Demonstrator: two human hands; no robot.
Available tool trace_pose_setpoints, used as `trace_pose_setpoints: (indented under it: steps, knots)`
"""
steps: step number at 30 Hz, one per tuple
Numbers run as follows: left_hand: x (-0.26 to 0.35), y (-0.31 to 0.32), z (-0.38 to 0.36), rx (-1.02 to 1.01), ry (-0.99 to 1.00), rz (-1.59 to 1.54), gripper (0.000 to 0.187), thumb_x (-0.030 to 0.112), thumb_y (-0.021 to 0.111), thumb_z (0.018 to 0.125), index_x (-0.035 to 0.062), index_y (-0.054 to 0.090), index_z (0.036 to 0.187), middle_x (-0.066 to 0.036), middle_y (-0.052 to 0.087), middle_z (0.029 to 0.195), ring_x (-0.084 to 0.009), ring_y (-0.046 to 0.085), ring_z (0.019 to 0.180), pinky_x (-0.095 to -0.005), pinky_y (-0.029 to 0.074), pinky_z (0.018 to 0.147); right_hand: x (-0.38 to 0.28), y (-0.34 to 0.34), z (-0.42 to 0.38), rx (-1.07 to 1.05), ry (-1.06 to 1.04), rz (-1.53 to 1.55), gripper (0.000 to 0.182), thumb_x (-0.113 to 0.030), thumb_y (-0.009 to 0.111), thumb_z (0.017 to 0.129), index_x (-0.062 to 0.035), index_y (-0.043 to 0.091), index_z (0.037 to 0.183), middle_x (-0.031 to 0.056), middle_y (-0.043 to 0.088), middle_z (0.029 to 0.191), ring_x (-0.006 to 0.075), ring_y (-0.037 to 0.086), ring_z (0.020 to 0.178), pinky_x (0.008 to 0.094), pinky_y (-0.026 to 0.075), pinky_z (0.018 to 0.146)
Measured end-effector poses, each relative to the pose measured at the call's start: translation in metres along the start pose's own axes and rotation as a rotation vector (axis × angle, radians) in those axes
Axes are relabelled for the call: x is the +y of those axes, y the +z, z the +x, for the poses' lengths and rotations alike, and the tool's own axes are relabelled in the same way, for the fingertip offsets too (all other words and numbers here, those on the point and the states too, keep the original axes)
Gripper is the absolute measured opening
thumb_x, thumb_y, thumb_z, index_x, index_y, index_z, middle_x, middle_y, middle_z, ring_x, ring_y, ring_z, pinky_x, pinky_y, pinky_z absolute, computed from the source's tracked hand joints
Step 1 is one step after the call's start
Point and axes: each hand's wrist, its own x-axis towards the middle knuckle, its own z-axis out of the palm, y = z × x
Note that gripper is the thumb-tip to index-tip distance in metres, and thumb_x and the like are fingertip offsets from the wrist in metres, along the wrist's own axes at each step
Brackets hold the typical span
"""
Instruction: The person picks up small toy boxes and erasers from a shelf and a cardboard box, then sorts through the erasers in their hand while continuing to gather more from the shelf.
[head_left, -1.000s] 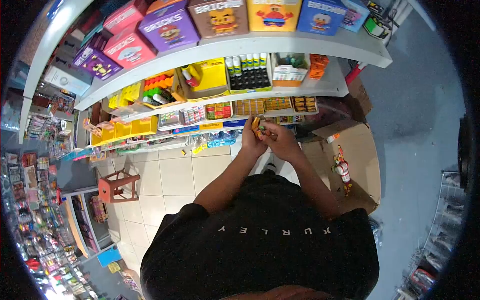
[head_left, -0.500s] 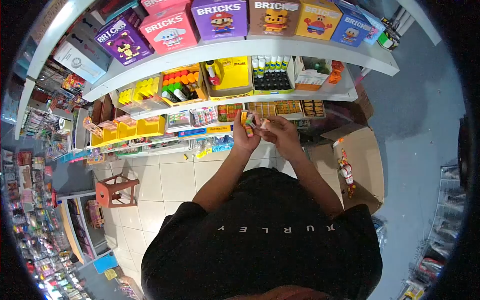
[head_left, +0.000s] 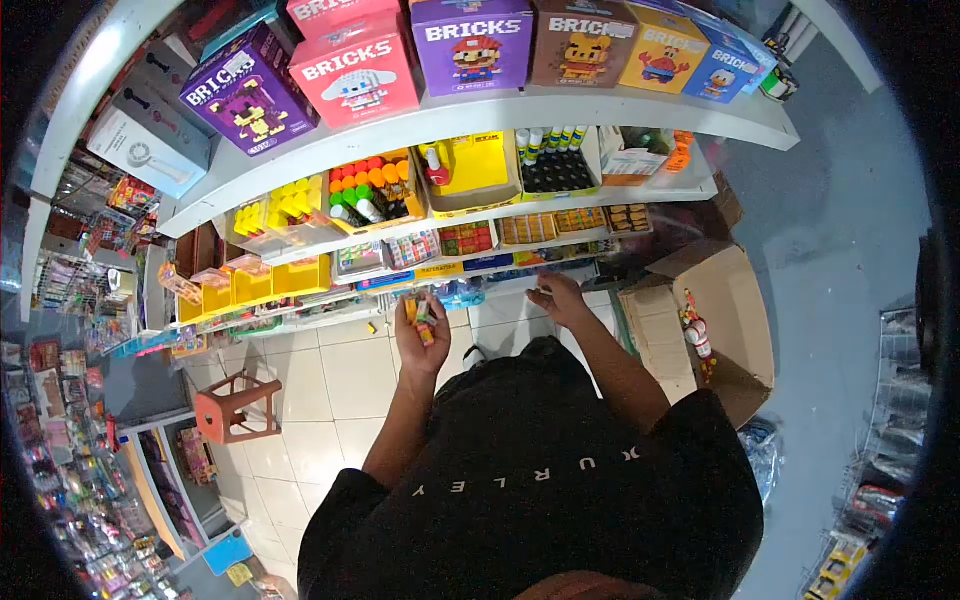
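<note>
My left hand [head_left: 420,350] is palm up with its fingers curled around several small coloured blocks [head_left: 422,316], in yellow, white-green and pink-red. They look like erasers or tiny boxes; their kind is too small to tell. Apart from it, to the right, my right hand [head_left: 562,298] has its fingers bent together in front of the lower shelf. Whatever sits between those fingertips, if anything, I cannot make out. Behind the hands stand shallow boxes of small packaged goods, among them a red-and-green box [head_left: 467,238] and a yellow-orange box [head_left: 528,229].
Bricks boxes [head_left: 472,50] line the top shelf. Below are glue sticks [head_left: 552,138], a yellow display box [head_left: 478,165] and orange-capped bottles [head_left: 370,178]. An open cardboard carton [head_left: 745,330] stands at right, a plastic stool [head_left: 238,408] at left on the tiled floor [head_left: 300,450].
My hands were close together over the small blocks and have parted. The left has moved left and down with the blocks; the right has moved slightly down and stayed right.
</note>
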Motion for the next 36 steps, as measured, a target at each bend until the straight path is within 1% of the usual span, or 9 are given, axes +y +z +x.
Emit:
trace_pose_setpoints:
  steps: [5,6,10,15,19,24,30,34,36]
  knots:
    - [0.026,-0.006,-0.032,0.052,0.053,-0.027,0.026,0.024,0.06,0.094,-0.0016,0.06,0.092,-0.011,0.063,0.087,-0.0198,0.063,0.084,-0.0289,0.058,0.08,0.033,0.004,0.003,0.072,-0.024,-0.392,0.025,0.001,0.065,0.082,0.0049,0.059,0.105,0.0093,0.061,0.081,0.0179,0.058,0.064,0.0279,0.051,0.064]
    - [0.031,-0.008,-0.036,0.049,0.075,-0.049,0.026,0.025,0.06,0.094,-0.0014,0.06,0.092,-0.011,0.063,0.086,-0.0199,0.063,0.084,-0.0292,0.058,0.079,0.038,0.004,0.007,-0.134,-0.13,-0.536,0.025,-0.001,0.067,0.082,0.0111,0.06,0.103,0.0084,0.062,0.075,0.0163,0.059,0.064,0.0273,0.047,0.059]
    - [0.053,-0.024,-0.058,-0.018,0.14,-0.108,0.027,0.026,0.059,0.095,-0.0002,0.061,0.092,-0.01,0.065,0.085,-0.0202,0.063,0.083,-0.0299,0.058,0.08,0.063,0.058,0.046,-0.166,0.004,-0.53,0.022,-0.006,0.075,0.078,0.0051,0.067,0.096,0.0081,0.068,0.08,0.016,0.066,0.076,0.0262,0.055,0.068]
    - [0.071,-0.048,-0.087,0.06,0.288,-0.159,0.021,0.026,0.06,0.094,0.0051,0.061,0.094,-0.007,0.063,0.087,-0.0179,0.062,0.083,-0.0291,0.058,0.08,0.067,0.16,0.121,-0.175,-0.659,-1.308,0.021,-0.029,0.07,0.076,-0.0094,0.073,0.08,0.0052,0.071,0.074,0.0169,0.069,0.07,0.0313,0.054,0.069]
    - [0.092,-0.066,-0.112,0.105,0.334,-0.202,0.021,0.026,0.063,0.092,0.005,0.062,0.094,-0.007,0.064,0.088,-0.0187,0.063,0.085,-0.0284,0.058,0.079,0.095,0.214,0.193,-0.011,-0.775,-1.717,0.035,-0.034,0.057,0.086,-0.0069,0.07,0.102,0.0143,0.071,0.099,0.0305,0.067,0.093,0.0417,0.052,0.08]
    - [0.119,-0.086,-0.134,0.08,0.438,-0.253,0.023,0.027,0.062,0.093,0.0041,0.064,0.092,-0.009,0.067,0.088,-0.0208,0.064,0.086,-0.0295,0.058,0.079,0.104,0.238,0.205,-0.007,-0.369,-1.844,0.044,-0.037,0.043,0.095,-0.0102,0.057,0.127,0.0162,0.052,0.136,0.0333,0.047,0.128,0.0493,0.034,0.108]
    - [0.137,-0.088,-0.141,0.071,0.455,-0.302,0.022,0.024,0.057,0.096,0.0074,0.066,0.084,-0.008,0.068,0.086,-0.0198,0.065,0.084,-0.0314,0.058,0.08,0.122,0.209,0.257,-0.136,-0.348,-1.937,0.053,-0.043,0.042,0.094,-0.0148,0.046,0.139,0.0128,0.038,0.149,0.0313,0.034,0.138,0.047,0.024,0.114]
    - [0.143,-0.091,-0.14,0.057,0.445,-0.331,0.021,0.025,0.061,0.093,0.0052,0.066,0.087,-0.008,0.068,0.087,-0.0206,0.065,0.086,-0.031,0.059,0.079,0.143,0.202,0.262,0.187,-0.823,-1.932,0.037,-0.032,0.049,0.091,-0.0139,0.061,0.12,0.0144,0.06,0.126,0.0359,0.056,0.116,0.0471,0.044,0.098]
    - [0.146,-0.093,-0.142,0.061,0.446,-0.33,0.021,0.025,0.061,0.093,0.0053,0.066,0.087,-0.008,0.068,0.087,-0.0203,0.065,0.085,-0.0308,0.059,0.079,0.142,0.204,0.259,0.181,-0.771,-1.913,0.038,-0.034,0.05,0.09,-0.0138,0.062,0.12,0.0141,0.06,0.126,0.0357,0.056,0.115,0.0476,0.044,0.098]
